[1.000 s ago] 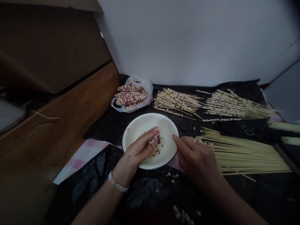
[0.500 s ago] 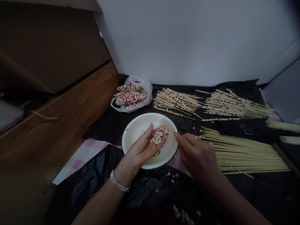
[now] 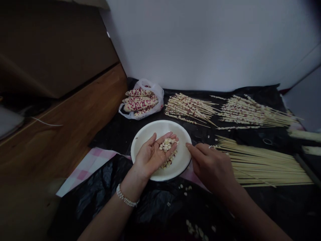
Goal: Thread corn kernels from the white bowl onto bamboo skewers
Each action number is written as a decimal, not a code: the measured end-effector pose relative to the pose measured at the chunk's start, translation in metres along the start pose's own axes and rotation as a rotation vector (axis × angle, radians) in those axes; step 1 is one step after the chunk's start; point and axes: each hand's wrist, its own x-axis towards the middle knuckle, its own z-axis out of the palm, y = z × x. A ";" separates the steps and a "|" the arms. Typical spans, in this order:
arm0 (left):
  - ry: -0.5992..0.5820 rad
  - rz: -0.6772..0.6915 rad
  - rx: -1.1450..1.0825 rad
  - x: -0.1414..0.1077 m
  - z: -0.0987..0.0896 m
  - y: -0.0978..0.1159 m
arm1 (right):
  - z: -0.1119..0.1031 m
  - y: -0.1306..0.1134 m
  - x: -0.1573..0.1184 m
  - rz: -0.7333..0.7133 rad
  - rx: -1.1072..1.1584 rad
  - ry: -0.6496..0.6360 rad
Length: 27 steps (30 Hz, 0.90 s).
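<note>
While the left hand (image 3: 151,154) lay open, cupping loose corn kernels (image 3: 166,145), these looked light, hard and best pinched singly. Whether the right hand (image 3: 212,166) gripped anything could not be determined.

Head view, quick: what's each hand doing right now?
Left hand: open, palm up, holding corn kernels.
Right hand: fingers pinched; anything held cannot be told.

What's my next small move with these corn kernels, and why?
Probably pinch one kernel from your left hand with your right hand: the corn kernels lie heaped in that open palm above the white plate, and the right fingertips sit close by. Whether they hold a skewer, I can't tell.
</note>
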 end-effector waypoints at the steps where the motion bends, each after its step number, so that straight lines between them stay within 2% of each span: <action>1: 0.014 0.008 0.000 0.000 0.000 0.000 | 0.000 0.001 0.000 0.019 0.013 0.003; 15: 0.135 0.190 0.260 -0.002 0.001 -0.008 | -0.004 0.003 0.001 0.029 0.153 0.018; 24: 0.213 0.144 0.173 0.001 0.001 -0.007 | -0.007 0.007 0.002 0.072 0.178 0.051; 27: 0.183 0.070 0.117 0.002 0.006 -0.009 | -0.007 0.012 0.003 0.113 0.173 0.066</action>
